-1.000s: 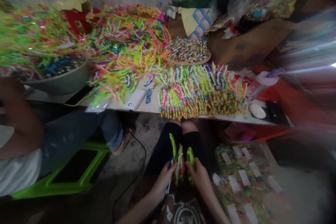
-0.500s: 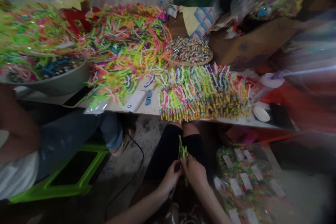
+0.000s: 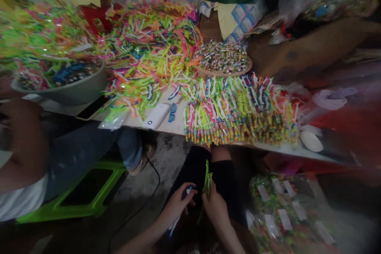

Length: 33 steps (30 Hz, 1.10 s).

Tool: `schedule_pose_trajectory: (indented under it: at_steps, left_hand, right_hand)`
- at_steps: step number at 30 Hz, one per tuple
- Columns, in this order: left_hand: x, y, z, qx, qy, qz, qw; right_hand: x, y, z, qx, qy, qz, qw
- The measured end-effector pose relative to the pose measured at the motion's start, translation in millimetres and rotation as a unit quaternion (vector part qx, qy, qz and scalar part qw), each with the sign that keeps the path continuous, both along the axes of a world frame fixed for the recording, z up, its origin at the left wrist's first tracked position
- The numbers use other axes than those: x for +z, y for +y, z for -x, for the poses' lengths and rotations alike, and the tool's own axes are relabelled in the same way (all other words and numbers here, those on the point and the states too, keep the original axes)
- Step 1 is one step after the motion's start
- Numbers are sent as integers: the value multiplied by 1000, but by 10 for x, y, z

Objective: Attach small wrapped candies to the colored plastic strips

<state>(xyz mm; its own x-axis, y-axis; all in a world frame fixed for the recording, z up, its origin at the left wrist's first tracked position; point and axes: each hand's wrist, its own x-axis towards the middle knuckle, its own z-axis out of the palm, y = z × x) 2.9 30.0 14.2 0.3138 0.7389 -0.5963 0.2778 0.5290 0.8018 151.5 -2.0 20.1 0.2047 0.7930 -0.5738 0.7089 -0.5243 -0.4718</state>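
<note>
Over my lap, my right hand point(image 3: 214, 202) grips a bundle of green strips point(image 3: 207, 182) that stick up past the fingers. To its left, my left hand point(image 3: 179, 201) is closed round a dark blue and white item point(image 3: 188, 191), too small to identify. The two hands are apart. Beyond my knees, bundled colourful strips with striped, bead-like ends point(image 3: 232, 111) lie in rows along the table edge. A white box-like device point(image 3: 157, 115) and a small blue piece point(image 3: 172, 112) rest left of the rows.
Loose neon strips point(image 3: 149, 39) are heaped at the back left, beside a grey basin point(image 3: 74, 89). A shallow basket point(image 3: 223, 73) holds small pieces. A person's arm point(image 3: 28, 135) and a green stool point(image 3: 74, 210) are at left. A bag of labelled bundles point(image 3: 282, 206) stands low right.
My hands have separated; the left has moved left and now shows a blue and white item. The green strips remain in my right hand. The table scene has shifted slightly right.
</note>
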Motion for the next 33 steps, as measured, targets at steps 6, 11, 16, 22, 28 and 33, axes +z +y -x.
schedule_pose_trajectory:
  at_steps: [6, 11, 16, 22, 28, 33]
  left_hand:
    - [11, 379, -249, 12, -24, 0, 1000]
    - [-128, 560, -522, -16, 3, 14, 1000]
    - [-157, 640, -561, -17, -6, 19, 1000]
    - [21, 620, -390, 54, -51, 21, 997]
    - [231, 542, -256, 97, -51, 39, 993]
    - [276, 543, -212, 91, -99, 38, 990]
  right_hand:
    - [-263, -38, 23, -128, 155, -102, 974]
    - [-486, -12, 102, -167, 190, -194, 948]
    - [-590, -93, 104, -187, 249, -212, 927]
    - [-543, -189, -53, -186, 298, -163, 922]
    - [-370, -244, -114, -214, 283, -167, 920]
    - [-216, -217, -217, -262, 347, -176, 883]
